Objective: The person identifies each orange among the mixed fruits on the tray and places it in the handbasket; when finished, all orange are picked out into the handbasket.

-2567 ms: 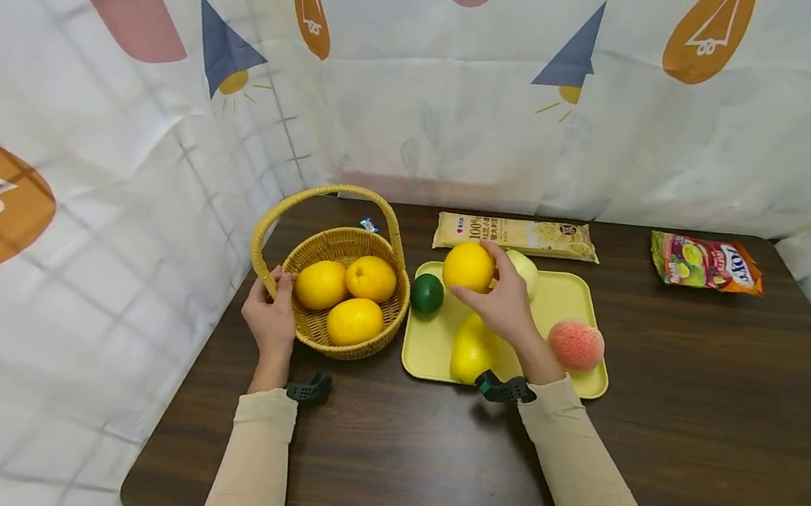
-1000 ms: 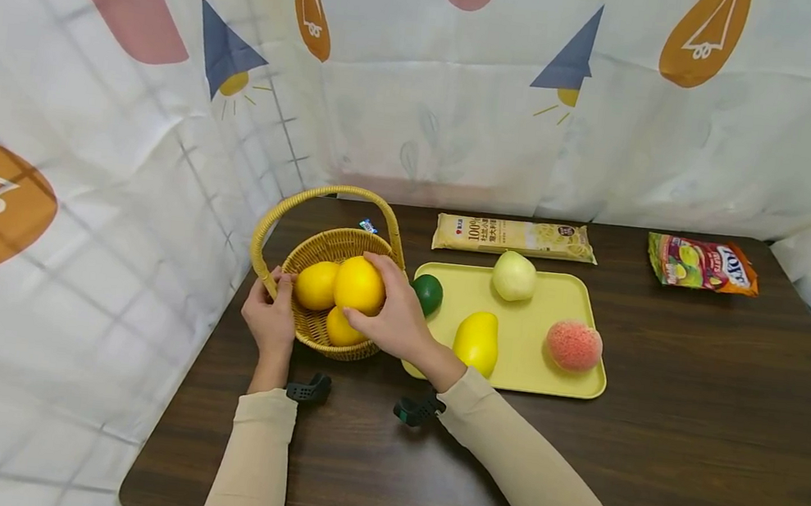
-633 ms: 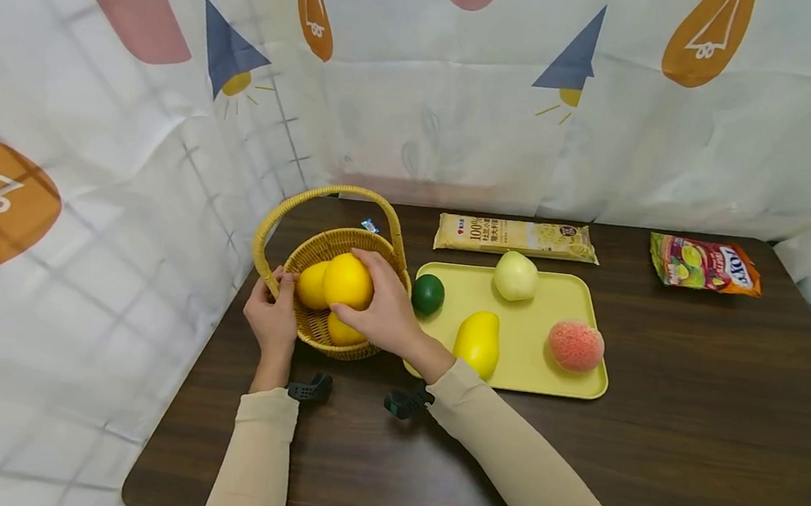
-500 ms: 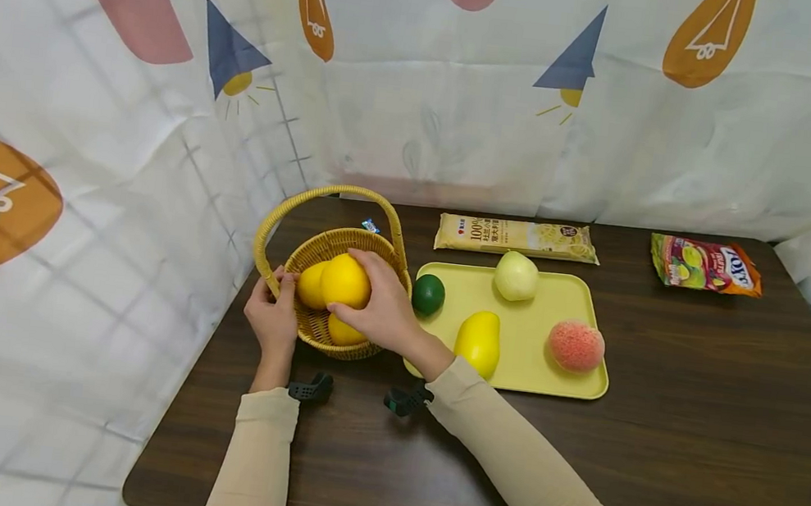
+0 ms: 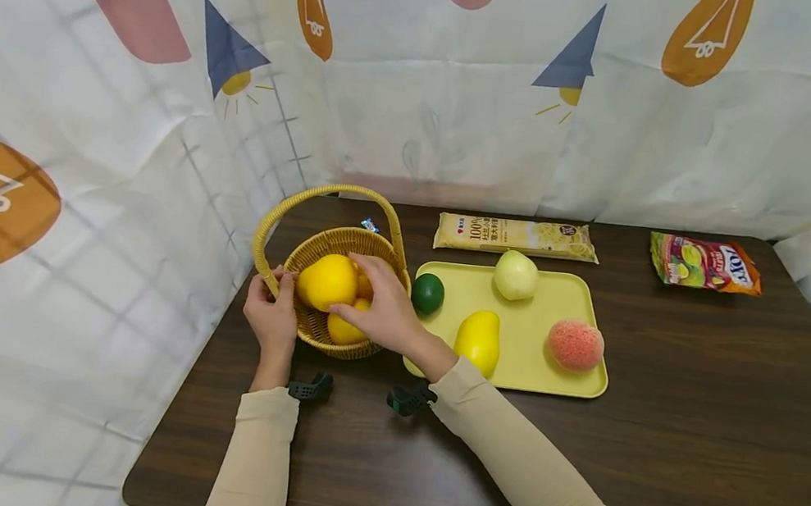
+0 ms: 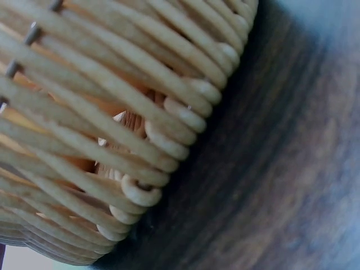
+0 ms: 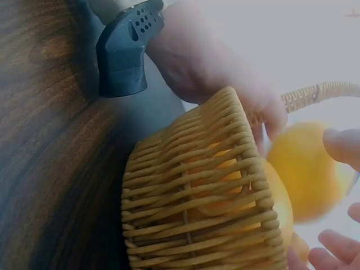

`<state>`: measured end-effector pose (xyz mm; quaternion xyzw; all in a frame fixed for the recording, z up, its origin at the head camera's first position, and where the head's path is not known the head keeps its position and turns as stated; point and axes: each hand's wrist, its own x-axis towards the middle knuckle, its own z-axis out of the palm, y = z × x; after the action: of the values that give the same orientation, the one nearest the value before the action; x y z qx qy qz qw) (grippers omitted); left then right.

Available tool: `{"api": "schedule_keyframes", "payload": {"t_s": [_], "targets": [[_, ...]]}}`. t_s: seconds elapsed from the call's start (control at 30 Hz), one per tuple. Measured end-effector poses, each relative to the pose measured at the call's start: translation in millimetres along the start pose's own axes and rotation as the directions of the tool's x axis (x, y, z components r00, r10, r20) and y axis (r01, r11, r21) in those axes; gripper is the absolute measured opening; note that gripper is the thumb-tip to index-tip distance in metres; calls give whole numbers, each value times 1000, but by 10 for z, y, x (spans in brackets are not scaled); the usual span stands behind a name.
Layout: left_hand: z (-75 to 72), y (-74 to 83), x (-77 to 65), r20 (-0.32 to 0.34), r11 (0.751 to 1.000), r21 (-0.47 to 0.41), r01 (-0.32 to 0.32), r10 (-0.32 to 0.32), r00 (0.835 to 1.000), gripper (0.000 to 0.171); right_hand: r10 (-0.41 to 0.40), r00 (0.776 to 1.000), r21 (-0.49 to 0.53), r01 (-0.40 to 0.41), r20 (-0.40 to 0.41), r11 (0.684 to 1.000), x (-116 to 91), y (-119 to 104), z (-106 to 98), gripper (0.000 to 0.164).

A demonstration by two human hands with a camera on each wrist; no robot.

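My left hand (image 5: 273, 313) grips the wicker basket (image 5: 354, 352) at its left rim, by the foot of the handle. A yellow-orange orange (image 5: 331, 282) lies on top of several other yellow fruits (image 5: 348, 323) in the basket. Over the basket's right side, my right hand (image 5: 388, 309) has its thumb and fingers spread beside that orange. The right wrist view shows the orange (image 7: 306, 174) blurred above the rim, the right thumb (image 7: 343, 147) near it and a gap to the other fingers. In the left wrist view only the basket wall (image 6: 112, 107) and table appear.
Right of the basket, a yellow tray (image 5: 522, 372) holds a green fruit (image 5: 427, 294), a pale round fruit (image 5: 516, 276), a mango (image 5: 478, 341) and a peach (image 5: 576, 345). Behind lie a noodle packet (image 5: 517, 237), a candy bag (image 5: 704, 264) and a small wrapped candy (image 5: 369, 224).
My right hand carried the orange from over the tray leftward into the basket. The orange has since sunk onto the other fruit and the fingers have let go. The left hand stays on the basket.
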<state>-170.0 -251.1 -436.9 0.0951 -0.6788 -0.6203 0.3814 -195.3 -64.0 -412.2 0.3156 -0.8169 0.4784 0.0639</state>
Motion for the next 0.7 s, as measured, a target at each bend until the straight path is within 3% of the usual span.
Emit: {"api": "schedule_keyframes", "payload": {"t_s": [0.27, 0.53, 0.7], "targets": [[16, -16, 0, -10, 1000, 13, 5, -4, 1000, 29, 60, 998, 107, -60, 7, 992, -142, 63, -94, 70], [22, -15, -11, -16, 1000, -9, -24, 24, 1000, 31, 28, 999, 195, -24, -21, 981, -326, 73, -237, 61], [13, -15, -18, -39, 998, -27, -52, 51, 998, 17, 28, 999, 228, -23, -20, 973, -430, 70, -321, 57]]}}
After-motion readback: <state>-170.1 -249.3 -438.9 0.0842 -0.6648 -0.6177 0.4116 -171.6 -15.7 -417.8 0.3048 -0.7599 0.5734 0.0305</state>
